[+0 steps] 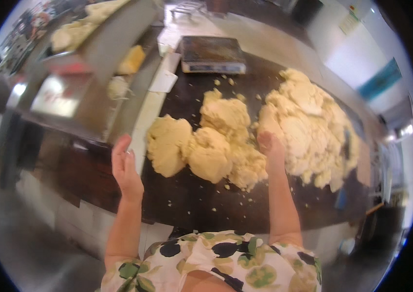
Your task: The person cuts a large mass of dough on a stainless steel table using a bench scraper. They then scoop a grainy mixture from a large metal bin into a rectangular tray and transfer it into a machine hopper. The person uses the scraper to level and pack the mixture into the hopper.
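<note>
My left hand [126,165] hovers left of several rough lumps of pale dough [209,153] on the dark work surface [192,204], its fingers stretched out and holding nothing. My right hand [272,146] grips dough at the left edge of a much larger, crumbly dough mound [306,131]; its fingertips are partly buried and blurred. Small crumbs are scattered around the lumps.
A flat scale [212,56] sits at the back of the surface. Along the left runs a metal counter [94,112] with a yellow block [131,60], a round pale object [118,88] and more dough [70,35]. A pale wall [342,48] stands at right.
</note>
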The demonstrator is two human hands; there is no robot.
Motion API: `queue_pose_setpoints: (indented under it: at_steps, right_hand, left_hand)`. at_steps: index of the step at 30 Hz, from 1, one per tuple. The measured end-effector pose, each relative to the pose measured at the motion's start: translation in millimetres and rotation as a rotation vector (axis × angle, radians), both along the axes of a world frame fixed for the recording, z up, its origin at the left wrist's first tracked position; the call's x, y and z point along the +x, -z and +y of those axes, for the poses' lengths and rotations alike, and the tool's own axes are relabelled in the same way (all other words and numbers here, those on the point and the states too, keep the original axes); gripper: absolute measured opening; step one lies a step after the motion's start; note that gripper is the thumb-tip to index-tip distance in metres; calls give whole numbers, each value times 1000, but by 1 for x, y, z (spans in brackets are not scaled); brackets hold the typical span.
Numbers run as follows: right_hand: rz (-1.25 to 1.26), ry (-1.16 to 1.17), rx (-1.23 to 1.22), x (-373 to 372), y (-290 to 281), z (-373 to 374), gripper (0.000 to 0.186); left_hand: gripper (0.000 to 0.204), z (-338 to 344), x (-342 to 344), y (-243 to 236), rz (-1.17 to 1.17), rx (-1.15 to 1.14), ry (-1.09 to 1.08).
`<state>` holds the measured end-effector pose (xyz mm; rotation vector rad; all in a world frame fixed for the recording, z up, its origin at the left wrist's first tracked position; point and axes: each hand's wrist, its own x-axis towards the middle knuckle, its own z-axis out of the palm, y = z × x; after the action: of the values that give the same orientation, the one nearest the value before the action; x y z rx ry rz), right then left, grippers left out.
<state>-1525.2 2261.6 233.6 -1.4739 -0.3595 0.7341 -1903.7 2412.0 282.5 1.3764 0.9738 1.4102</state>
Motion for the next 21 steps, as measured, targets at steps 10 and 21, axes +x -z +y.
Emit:
queue_pose_setpoints:
  at_steps: [10,21]
  right_hand:
    - [-421,-135,-293,93,111,-97,40]
    - [-474,-764,-552,124,170,-46,49]
  left_hand:
    - [24,-85,171,102,427,96,545]
    - [110,-170,284,160,912,449,742]
